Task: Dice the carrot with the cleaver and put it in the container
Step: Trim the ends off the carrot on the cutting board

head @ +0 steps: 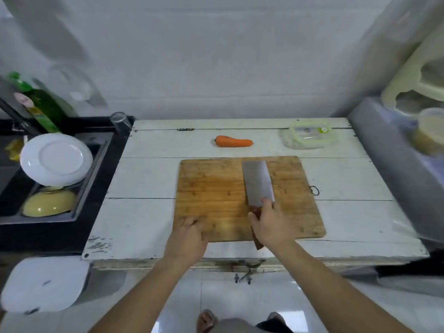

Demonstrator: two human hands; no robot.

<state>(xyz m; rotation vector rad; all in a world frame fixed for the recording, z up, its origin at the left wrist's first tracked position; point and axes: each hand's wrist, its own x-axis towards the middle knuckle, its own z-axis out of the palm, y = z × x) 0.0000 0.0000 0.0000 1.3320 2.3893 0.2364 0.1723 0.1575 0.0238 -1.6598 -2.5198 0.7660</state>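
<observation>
on the board (216,188), right hand (271,224) grips cleaver (258,182); carrot (233,141) whole.

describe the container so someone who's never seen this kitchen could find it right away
Start at the white table and its wooden cutting board. Beyond the board's far right corner, near the table's back edge, sits the container, to the right of the carrot. It is the only clear plastic box there, with a green-trimmed lid.
</observation>
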